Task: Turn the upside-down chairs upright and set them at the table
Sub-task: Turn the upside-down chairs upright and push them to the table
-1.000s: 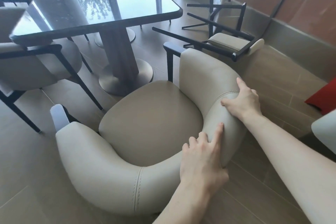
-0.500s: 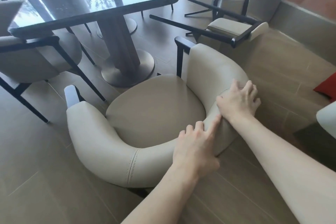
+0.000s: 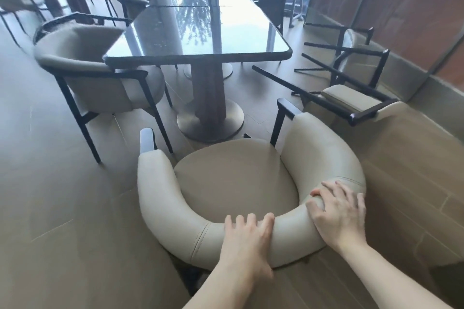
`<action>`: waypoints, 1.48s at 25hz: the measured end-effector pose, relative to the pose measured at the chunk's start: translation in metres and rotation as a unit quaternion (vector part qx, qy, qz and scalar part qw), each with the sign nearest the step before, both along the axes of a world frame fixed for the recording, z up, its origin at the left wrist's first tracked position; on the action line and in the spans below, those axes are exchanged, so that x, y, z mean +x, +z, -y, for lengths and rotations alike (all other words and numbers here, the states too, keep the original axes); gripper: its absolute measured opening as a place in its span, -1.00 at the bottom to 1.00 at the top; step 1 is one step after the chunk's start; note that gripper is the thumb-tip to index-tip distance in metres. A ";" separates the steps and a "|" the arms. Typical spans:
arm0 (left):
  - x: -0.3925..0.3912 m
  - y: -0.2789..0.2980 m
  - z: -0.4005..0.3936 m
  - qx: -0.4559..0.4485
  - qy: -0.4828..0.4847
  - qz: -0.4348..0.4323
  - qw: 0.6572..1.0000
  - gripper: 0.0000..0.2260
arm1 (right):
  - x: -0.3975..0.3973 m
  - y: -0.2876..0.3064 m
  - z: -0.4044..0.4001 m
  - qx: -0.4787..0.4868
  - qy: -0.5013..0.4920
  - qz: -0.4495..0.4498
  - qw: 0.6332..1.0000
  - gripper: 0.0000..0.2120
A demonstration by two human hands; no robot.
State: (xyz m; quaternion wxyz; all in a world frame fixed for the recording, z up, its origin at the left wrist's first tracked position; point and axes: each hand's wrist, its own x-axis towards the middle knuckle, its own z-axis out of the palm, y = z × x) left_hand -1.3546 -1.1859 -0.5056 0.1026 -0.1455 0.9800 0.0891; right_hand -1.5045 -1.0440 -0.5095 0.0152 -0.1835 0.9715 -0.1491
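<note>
A beige padded armchair with dark legs stands upright just in front of me, its open side facing the end of the glossy dark table. My left hand lies on the curved backrest at its rear middle, fingers spread over the padding. My right hand grips the backrest a little to the right, fingers wrapped over its top. Beyond the chair's right arm, a second beige chair lies overturned on the floor, its dark legs sticking out. A third overturned chair lies behind it near the wall.
An upright matching chair stands at the table's left side. The table's round pedestal base is just ahead of the chair I hold. More chairs line the far end. A wall and glass panel close off the right.
The chair has slid forward toward the table's end and turned to face it squarely. Both hands shifted along the backrest, and my view has lifted to show the whole table.
</note>
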 end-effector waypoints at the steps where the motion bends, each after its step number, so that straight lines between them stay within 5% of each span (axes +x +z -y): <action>1: 0.000 0.001 -0.001 -0.002 0.006 -0.006 1.000 -0.25 | -0.001 0.001 0.002 0.002 0.000 0.002 1.000 -0.47; 13: 0.010 -0.010 0.004 -0.018 -0.019 -0.075 0.997 -0.15 | -0.003 -0.007 -0.004 -0.019 0.039 -0.024 0.999 -0.37; 18: 0.009 -0.004 0.000 -0.024 -0.007 -0.062 0.998 -0.20 | -0.010 0.000 -0.029 0.015 0.213 0.001 0.977 -0.20; 22: 0.005 0.008 -0.002 -0.023 -0.004 -0.001 1.000 -0.10 | -0.026 0.016 -0.047 0.171 0.384 -0.005 0.907 0.09; 31: -0.003 0.019 0.015 -0.101 -0.086 0.038 0.990 -0.27 | -0.041 0.041 -0.009 0.287 0.480 -0.047 0.828 -0.21; 37: -0.005 0.034 0.068 -0.103 -0.096 0.084 0.986 -0.30 | -0.032 0.041 0.040 0.284 0.467 -0.037 0.837 -0.29</action>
